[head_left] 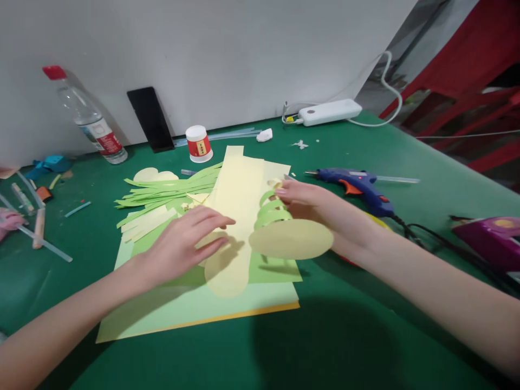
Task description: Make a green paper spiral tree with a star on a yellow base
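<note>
My right hand point(300, 196) pinches the top of a paper craft piece, a green spiral strip point(273, 212) joined to a pale yellow paper oval point(291, 239). It is held tilted above the paper pile. My left hand point(195, 238) hovers over the pile with fingers apart and nothing in them. Under both hands lie pale yellow paper pieces point(239, 189), one with a rounded end. Green paper strips point(174, 187) and shorter pale strips point(146, 223) lie left of them. Light green sheets point(195, 314) form the bottom of the pile.
A blue glue gun point(361, 184) with its cord lies at right, near a purple object point(487, 238). Along the back stand a water bottle point(91, 122), a black phone point(151, 119), a red-and-white cup point(199, 145) and a white power strip point(331, 112). Glue sticks point(38, 227) lie at left.
</note>
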`<action>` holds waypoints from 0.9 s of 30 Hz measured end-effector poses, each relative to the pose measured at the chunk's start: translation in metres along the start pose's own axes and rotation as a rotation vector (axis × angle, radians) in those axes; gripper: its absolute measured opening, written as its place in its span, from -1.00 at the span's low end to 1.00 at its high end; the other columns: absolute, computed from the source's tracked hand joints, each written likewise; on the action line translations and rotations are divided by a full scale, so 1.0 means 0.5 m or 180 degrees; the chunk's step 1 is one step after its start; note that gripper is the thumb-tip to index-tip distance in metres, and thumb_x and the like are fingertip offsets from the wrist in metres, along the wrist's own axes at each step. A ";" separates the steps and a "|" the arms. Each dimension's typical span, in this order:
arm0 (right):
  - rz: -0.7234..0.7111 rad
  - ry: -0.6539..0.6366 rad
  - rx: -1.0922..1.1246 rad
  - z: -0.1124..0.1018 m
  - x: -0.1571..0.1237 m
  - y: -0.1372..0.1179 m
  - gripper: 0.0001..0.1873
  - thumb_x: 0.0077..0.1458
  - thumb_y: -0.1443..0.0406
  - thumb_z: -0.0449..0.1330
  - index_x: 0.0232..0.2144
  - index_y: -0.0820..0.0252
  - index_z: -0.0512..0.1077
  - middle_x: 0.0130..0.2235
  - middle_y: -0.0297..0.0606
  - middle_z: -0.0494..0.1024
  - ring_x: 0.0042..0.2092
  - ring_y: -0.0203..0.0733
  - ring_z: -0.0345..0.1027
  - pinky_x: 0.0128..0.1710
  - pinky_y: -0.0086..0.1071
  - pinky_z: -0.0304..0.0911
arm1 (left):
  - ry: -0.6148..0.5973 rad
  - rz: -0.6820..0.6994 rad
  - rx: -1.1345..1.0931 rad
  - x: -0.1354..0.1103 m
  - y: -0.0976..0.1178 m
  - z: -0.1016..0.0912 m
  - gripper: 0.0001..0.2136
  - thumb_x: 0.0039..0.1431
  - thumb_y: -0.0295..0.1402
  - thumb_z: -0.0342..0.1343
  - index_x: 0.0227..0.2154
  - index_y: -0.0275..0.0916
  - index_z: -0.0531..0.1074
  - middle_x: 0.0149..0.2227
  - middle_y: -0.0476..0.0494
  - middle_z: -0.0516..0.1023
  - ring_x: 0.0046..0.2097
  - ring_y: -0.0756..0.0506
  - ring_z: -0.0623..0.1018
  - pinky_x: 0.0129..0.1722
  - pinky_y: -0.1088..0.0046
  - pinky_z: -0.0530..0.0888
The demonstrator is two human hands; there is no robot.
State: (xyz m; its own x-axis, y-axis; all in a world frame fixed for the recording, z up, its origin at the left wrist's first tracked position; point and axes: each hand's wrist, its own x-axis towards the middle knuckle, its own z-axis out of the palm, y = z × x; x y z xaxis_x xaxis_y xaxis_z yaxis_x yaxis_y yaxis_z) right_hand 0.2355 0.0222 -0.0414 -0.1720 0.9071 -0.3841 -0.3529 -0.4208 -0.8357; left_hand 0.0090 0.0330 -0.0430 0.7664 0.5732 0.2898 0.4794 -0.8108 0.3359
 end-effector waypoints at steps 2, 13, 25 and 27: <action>0.0073 -0.0201 -0.0013 0.016 0.014 0.009 -0.82 -0.15 0.34 0.25 -0.43 0.15 0.31 -0.45 -0.41 0.34 -0.44 -0.37 0.21 -0.43 -0.45 0.13 | 0.0437 0.0571 0.0304 0.018 -0.001 -0.002 -0.80 0.17 -0.47 0.02 -0.13 -0.25 0.37 -0.27 -0.14 0.48 -0.22 -0.04 0.43 -0.24 0.44 0.41; 0.0268 -0.0989 -0.0222 0.088 0.050 0.040 -0.95 -0.16 0.39 0.14 -0.52 0.23 0.33 -0.42 -0.31 0.41 -0.44 -0.34 0.27 -0.47 -0.45 0.16 | 0.0437 0.0983 -0.0506 0.031 -0.003 -0.024 -0.71 0.10 -0.55 -0.08 -0.17 -0.13 0.39 -0.22 -0.13 0.46 -0.13 -0.08 0.38 0.08 0.17 0.25; 0.0254 -0.0705 -0.0714 0.109 0.053 0.035 -0.76 -0.12 0.33 0.16 -0.30 0.19 0.35 -0.39 -0.28 0.41 -0.43 -0.32 0.26 -0.48 -0.45 0.14 | 0.0369 0.1249 -0.0199 0.030 -0.007 -0.029 -0.88 0.12 -0.43 0.06 -0.42 -0.09 0.46 -0.31 -0.03 0.56 -0.13 -0.08 0.42 0.17 0.18 0.19; 0.0188 -0.0660 -0.0806 0.106 0.056 0.034 -0.75 -0.10 0.29 0.17 -0.29 0.19 0.35 -0.37 -0.27 0.43 -0.42 -0.30 0.28 -0.48 -0.44 0.15 | 0.0536 0.1180 -0.0282 0.028 -0.006 -0.032 -0.88 0.12 -0.41 0.06 -0.47 -0.10 0.45 -0.31 -0.05 0.55 -0.14 -0.09 0.42 0.15 0.16 0.22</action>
State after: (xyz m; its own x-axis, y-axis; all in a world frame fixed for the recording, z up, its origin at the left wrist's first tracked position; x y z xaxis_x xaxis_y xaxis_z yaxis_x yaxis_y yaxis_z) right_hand 0.1760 0.0399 -0.0453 -0.3782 0.8492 -0.3685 -0.1015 -0.4337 -0.8953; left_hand 0.0117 0.0453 -0.0257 0.7961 0.2618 0.5456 0.1399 -0.9568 0.2550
